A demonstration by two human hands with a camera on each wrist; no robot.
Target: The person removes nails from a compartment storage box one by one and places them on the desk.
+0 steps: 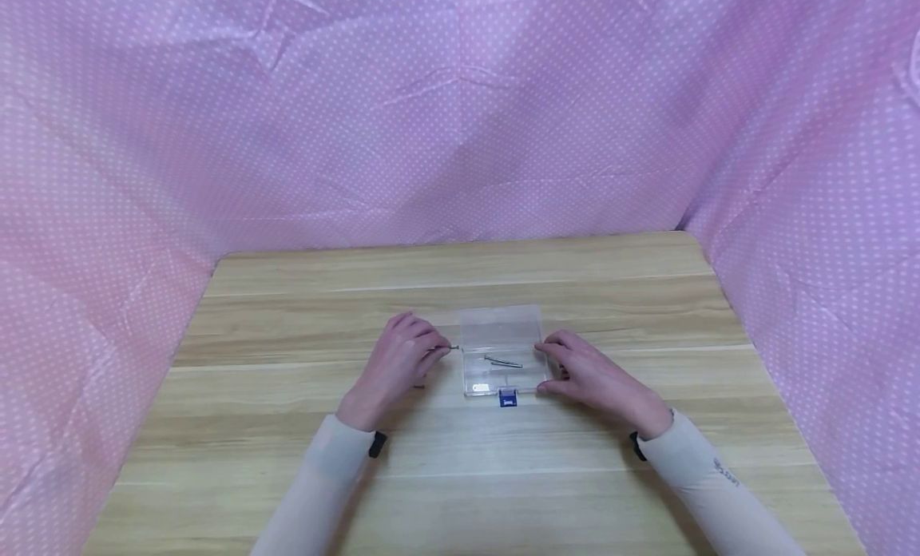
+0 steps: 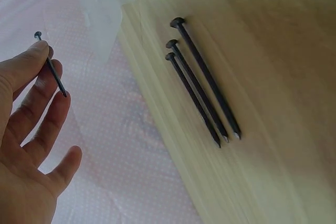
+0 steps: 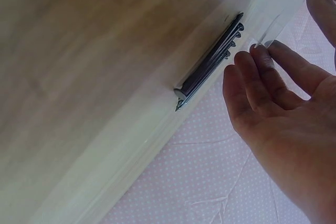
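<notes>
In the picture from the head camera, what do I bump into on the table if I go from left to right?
Left hand → the tip of the nail it pinches → clear plastic box → right hand.

Head view: bright, diffuse light; cloth [image 1: 345, 156] paler beyond table's [image 1: 216, 460] left edge, shaded above back edge toward right corner; soft shadows along inner sides of both sleeves [image 1: 316, 484]; white glare in box [image 1: 477, 372]. Left wrist view: dimmer, cloth hazy, nails [image 2: 199, 92] fairly crisp. Right wrist view: brownish shade, paler along table edge.
</notes>
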